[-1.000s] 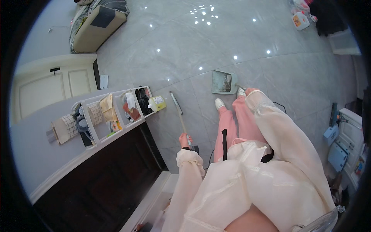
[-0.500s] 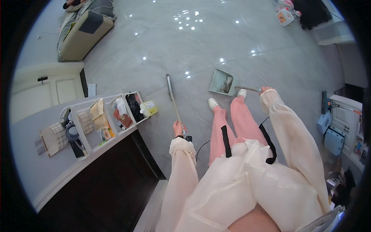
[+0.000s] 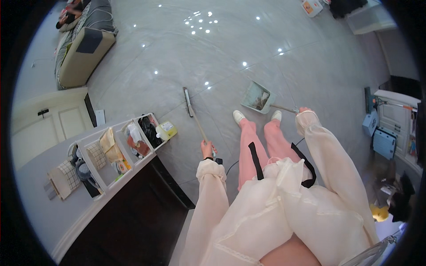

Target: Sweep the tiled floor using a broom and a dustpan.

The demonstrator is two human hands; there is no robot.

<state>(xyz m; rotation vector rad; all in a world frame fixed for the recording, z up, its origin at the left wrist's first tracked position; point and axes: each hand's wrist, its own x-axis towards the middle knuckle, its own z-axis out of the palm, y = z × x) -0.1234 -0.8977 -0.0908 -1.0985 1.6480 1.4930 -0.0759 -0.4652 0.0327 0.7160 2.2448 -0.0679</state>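
Note:
My left hand (image 3: 207, 149) is closed around the handle of a broom (image 3: 199, 125). The broom's narrow dark-and-white head points away from me over the grey floor, left of my shoes. At the right, the fingers of my right hand (image 3: 305, 110) wrap the end of a dustpan's handle. This pale green dustpan (image 3: 269, 103) lies just beyond my feet, its pan turned to the left. Some greyish-brown debris (image 3: 261, 100) sits inside it. A gap of floor separates the broom head from the pan.
A white-framed shelf unit (image 3: 128, 166) with bags and household items stands at the left, a jug of yellow liquid (image 3: 167, 131) beside it. A sofa (image 3: 84, 55) is at the far left, with a person on it. Light-blue boxes (image 3: 384, 142) and a white cabinet are at the right.
My view has shifted slightly. The dustpan has turned and moved a little right over the floor, and the debris in it lies differently. My right foot has come nearer. Both hands keep their grips.

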